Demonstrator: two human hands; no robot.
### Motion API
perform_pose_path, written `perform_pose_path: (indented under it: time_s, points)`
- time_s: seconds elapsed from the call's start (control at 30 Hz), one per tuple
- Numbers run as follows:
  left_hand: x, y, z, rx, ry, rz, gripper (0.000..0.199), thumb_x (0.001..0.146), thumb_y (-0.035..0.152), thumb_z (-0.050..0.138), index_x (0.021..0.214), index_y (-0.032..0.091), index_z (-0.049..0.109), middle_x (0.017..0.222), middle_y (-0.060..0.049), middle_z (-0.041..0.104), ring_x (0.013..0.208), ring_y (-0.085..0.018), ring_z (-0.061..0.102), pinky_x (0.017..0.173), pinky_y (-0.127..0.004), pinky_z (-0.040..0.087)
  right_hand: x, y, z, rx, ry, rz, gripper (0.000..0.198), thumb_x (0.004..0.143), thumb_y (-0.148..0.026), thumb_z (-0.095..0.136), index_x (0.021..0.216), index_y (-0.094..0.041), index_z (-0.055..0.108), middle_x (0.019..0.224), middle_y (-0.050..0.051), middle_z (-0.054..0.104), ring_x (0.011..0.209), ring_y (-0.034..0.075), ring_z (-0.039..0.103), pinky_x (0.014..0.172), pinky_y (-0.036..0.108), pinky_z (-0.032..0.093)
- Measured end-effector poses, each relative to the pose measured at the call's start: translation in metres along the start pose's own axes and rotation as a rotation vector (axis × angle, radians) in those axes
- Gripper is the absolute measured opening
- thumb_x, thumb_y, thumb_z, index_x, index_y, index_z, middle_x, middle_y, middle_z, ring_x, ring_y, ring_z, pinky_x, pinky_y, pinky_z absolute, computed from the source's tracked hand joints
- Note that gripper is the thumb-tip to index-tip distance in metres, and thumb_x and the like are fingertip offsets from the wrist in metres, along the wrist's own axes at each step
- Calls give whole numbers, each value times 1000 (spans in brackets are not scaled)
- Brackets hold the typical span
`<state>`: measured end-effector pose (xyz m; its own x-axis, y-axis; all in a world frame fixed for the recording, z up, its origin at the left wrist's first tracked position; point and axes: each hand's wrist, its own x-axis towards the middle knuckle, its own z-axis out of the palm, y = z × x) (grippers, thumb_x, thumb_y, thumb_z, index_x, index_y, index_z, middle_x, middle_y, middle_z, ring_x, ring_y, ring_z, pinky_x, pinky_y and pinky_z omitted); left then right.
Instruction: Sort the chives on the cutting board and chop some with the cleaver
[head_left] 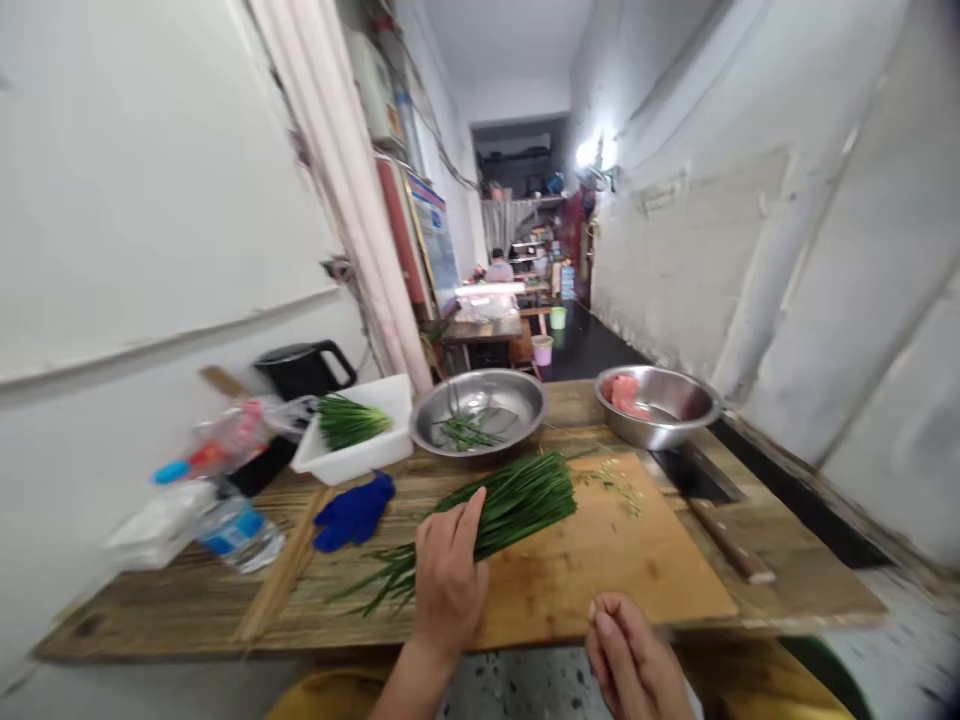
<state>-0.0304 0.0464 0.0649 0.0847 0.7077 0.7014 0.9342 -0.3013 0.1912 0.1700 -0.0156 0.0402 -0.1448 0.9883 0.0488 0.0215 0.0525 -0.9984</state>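
A thick bunch of garlic chives (525, 500) lies across the left part of the wooden cutting board (592, 570), its cut ends to the right and its leaf tips trailing left onto the table. My left hand (450, 575) is closed over the bunch near its leafy end. Low over the board's front edge, my right hand (634, 650) has thumb and fingers pinched together; whatever is between them is too small to make out. Small pale chive trimmings (619, 485) are scattered at the board's back. A cleaver (720, 525) rests on the table to the right.
Behind the board stand a steel basin (480, 375) with loose chives and a steel bowl (667, 435) with raw meat. Leftward are a white tub (356, 465) of chives, a blue glove (354, 512), a plastic bottle (240, 535) and a black kettle (300, 370). A person (499, 268) sits far back.
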Motion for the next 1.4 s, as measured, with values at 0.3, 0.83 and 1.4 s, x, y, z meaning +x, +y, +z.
perform_pose_path:
  time_s: [0.3,0.83,1.4]
  points:
    - [0,9,21,9,-792,224,62,80,50,46,134,21,37,143,-10,33,133,-26,27,108,-51,13,-34,69,-8,216,174,329,41,81,-62,41,81,-21,39,44,-12,37,28,2,18,28,13,13]
    - [-19,70,106,9,-449,391,63,88,47,31,136,6,32,141,-15,36,132,-24,30,108,-42,26,-14,69,-25,-558,236,-4,43,90,-30,34,124,-7,47,57,1,59,49,16,55,48,23,42]
    - [-18,73,106,-48,-531,355,59,89,43,31,136,8,32,141,-13,35,133,-23,28,108,-41,27,0,45,-23,-897,114,-75,45,83,-11,32,122,-8,55,87,17,72,69,24,70,61,30,54]
